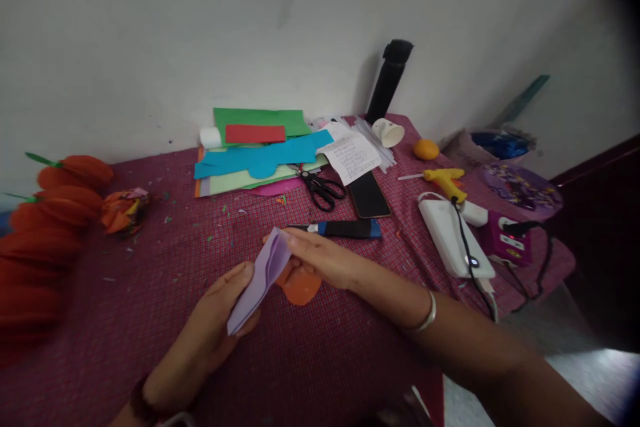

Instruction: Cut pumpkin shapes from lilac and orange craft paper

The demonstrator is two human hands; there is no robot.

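Note:
A folded sheet of lilac paper (260, 283) is held up between my two hands above the table, tilted, its layers slightly apart at the upper end. My left hand (220, 307) grips its lower left side, thumb on the near face and fingers behind. My right hand (317, 257) pinches the upper right end. Below my right hand lies a rounded orange paper piece (303, 288), partly hidden by the fingers. Just beyond the right hand rests a blue and black utility knife (350, 229). Black-handled scissors (323, 190) lie farther back.
Coloured paper sheets (265, 153), a written note (353, 155) and a phone (369, 195) lie at the back. A black flask (390, 80) stands by the wall. A yellow glue gun (445, 181), power bank (453, 237) and cables sit right; orange paper pumpkins (55, 213) line the left.

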